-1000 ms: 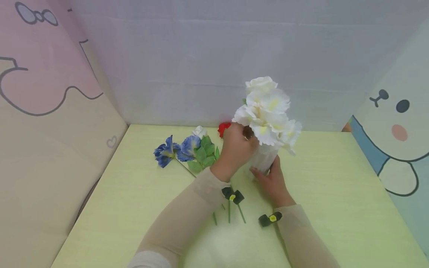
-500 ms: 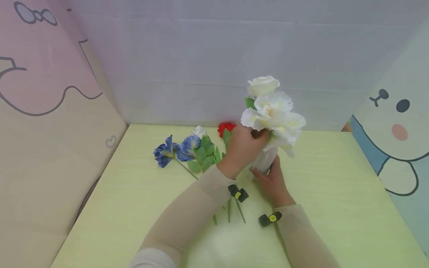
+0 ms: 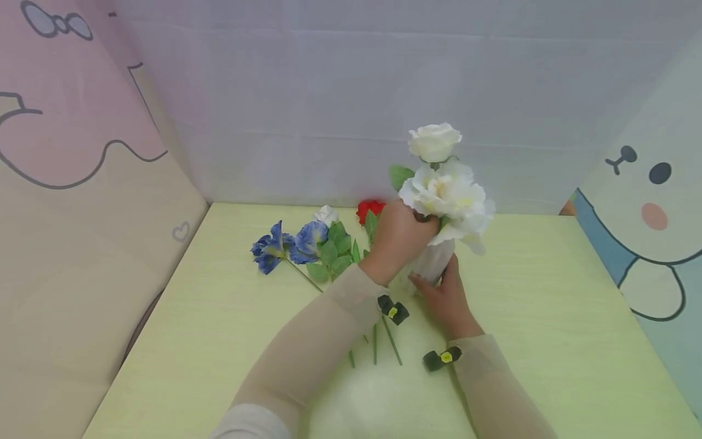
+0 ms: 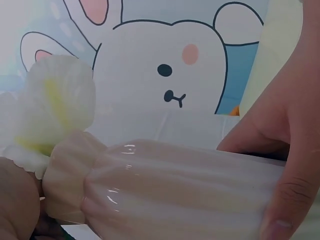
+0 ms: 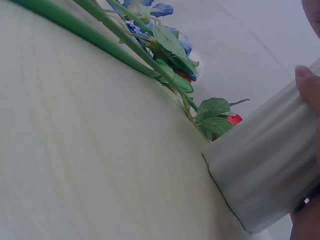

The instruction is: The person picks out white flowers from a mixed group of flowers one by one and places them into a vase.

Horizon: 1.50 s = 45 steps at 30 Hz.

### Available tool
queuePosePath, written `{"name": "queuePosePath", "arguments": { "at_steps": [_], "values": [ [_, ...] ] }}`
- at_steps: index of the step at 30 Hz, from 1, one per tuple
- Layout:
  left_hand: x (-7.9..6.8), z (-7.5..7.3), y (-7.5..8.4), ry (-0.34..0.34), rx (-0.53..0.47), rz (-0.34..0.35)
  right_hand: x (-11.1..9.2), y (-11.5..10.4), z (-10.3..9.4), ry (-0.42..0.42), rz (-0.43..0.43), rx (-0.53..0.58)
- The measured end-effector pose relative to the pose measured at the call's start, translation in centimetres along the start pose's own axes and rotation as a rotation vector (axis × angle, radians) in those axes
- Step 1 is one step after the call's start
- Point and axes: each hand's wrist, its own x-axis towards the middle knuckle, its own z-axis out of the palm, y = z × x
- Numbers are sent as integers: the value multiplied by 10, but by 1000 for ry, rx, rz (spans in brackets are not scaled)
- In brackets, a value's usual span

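Note:
A ribbed, glossy white vase (image 3: pixel 433 262) stands on the table, its mouth scalloped in the left wrist view. My right hand (image 3: pixel 446 299) wraps its lower part, fingers and thumb on either side. My left hand (image 3: pixel 397 241) is up at the mouth, fingers curled and pinching a white flower just under the blooms. Above it spreads a white ruffled flower (image 3: pixel 441 189) with yellow-tinted petals. Higher still rises a white rose (image 3: pixel 435 142), a green leaf (image 3: pixel 401 177) to its lower left. The petals and my left hand hide the stems entering the vase; which stem the fingers pinch I cannot tell.
Left of the vase lie blue flowers (image 3: pixel 272 249), a small white rose (image 3: pixel 326 215) and a red flower (image 3: pixel 370 211) with leaves. Their green stems (image 5: pixel 120 32) run toward the table's front, partly under my left forearm. Printed cloth walls (image 3: pixel 351 122) border the table (image 3: pixel 548 341).
My left hand has moved right, toward the vase mouth. The white rose and its leaf stand out more from the ruffled blooms, which have shifted a little. The right hand keeps its place on the vase.

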Motion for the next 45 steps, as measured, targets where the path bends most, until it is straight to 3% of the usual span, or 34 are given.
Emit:
{"name": "queuePosePath", "arguments": {
  "at_steps": [6,14,18,22,28,34,39,45],
  "values": [
    [2,2,-3,23,56,-48,1,2,1,0,-3,8],
    [-6,0,-12,54,-92,-28,1,2,2,-9,8,24],
    [-11,-9,-14,59,-103,-38,1,2,2,-20,27,27],
    [-15,-22,-18,43,-45,-42,0,1,2,-20,33,41],
    [-21,-39,-37,38,-17,-87,1,4,2,-8,20,47],
    [-34,-51,-50,123,-124,-143,2,5,1,-5,12,59],
    [-50,-54,-59,157,-140,-225,2,5,0,-12,16,75],
    [-68,-52,-73,202,-160,-272,1,4,-1,-18,26,69]
  ]
}}
